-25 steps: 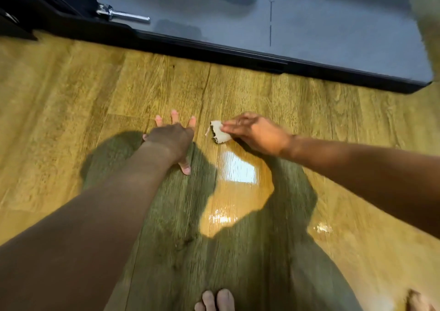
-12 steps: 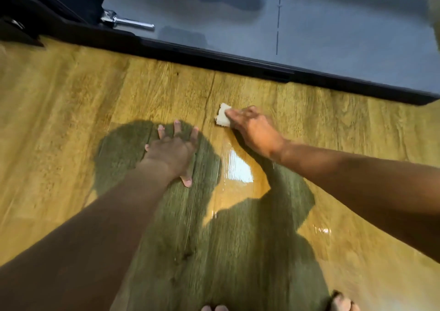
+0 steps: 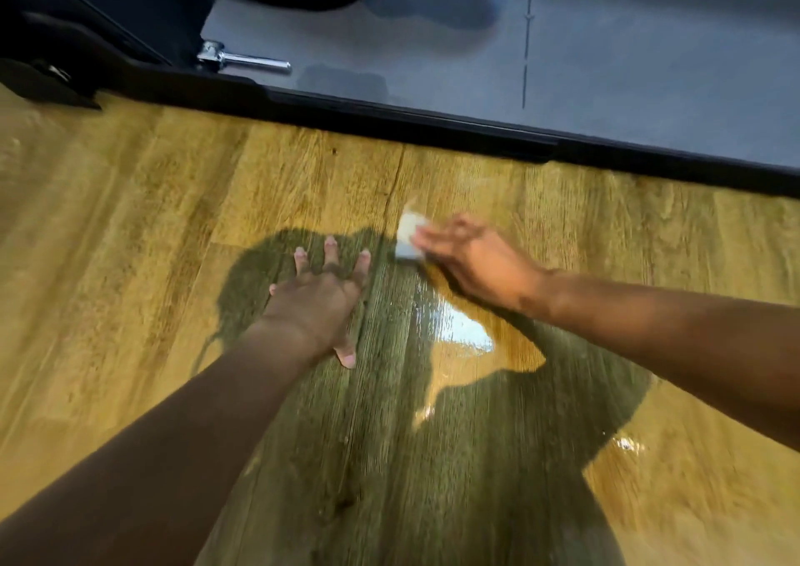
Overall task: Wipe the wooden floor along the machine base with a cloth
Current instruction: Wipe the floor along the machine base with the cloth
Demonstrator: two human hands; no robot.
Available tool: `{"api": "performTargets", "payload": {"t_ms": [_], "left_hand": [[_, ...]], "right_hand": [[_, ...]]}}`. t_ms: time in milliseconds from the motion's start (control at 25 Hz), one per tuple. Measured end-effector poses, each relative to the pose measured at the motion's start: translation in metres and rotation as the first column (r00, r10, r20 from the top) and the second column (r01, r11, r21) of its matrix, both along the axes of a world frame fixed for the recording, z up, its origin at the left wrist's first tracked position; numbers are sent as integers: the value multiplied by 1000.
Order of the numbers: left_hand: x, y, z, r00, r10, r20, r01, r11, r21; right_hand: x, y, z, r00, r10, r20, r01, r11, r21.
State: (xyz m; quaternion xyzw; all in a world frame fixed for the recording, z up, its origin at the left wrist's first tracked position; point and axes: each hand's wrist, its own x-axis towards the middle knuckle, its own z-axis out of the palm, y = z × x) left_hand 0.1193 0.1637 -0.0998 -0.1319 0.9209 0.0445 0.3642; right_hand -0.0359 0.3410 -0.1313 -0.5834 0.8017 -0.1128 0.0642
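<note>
Step in hand: I judge the wipe is under way, mid-stroke; the right hand is blurred as it presses the cloth to the wooden floor.
Right hand grip: fingers laid flat over the cloth, pinning it down; I cannot tell whether the thumb curls under it.
Left hand: the left hand lies palm down with fingers spread on the boards, holding nothing; it looks to me like a brace for body weight.
Cloth position: small, pale, folded; it shows just past the right fingertips, near the machine base but not touching its black edge.
Floor condition: a glossy patch sits behind the right hand; I take it for damp or a reflection, and cannot say which.
Next move: I judge the strip between cloth and base is not yet covered; the cloth needs carrying up to the black edge and drawn along it, with steady downward pressure.
Other fittings: a chrome pin lies on the grey deck.
Markings: no brand, label or readable writing is visible.
</note>
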Motion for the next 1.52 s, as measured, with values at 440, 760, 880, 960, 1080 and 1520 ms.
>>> {"api": "performTargets", "payload": {"t_ms": [440, 760, 880, 960, 1080, 1520], "left_hand": [[-1, 0, -4, 999, -16, 30, 16, 1000, -24], [7, -4, 1, 1000, 27, 2, -27, 999, -22], [21, -10, 5, 997, 80, -7, -80, 995, -66], [33, -17, 7, 994, 112, 17, -111, 993, -50], [44, -32, 11, 997, 65, 42, -66, 998, 15], [47, -33, 12, 998, 60, -4, -61, 997, -47]], "right_hand": [[-35, -14, -5, 982, -180, 65, 182, 982, -39], [-21, -46, -19, 974, -216, 69, 219, 975, -33], [-6, -41, -19, 995, 74, 67, -73, 997, -23], [-40, -56, -9, 995, -90, 40, 92, 995, -32], [-47, -64, -15, 958, -281, 52, 284, 957, -65], [2, -48, -11, 990, -125, 60, 127, 991, -39]]}}
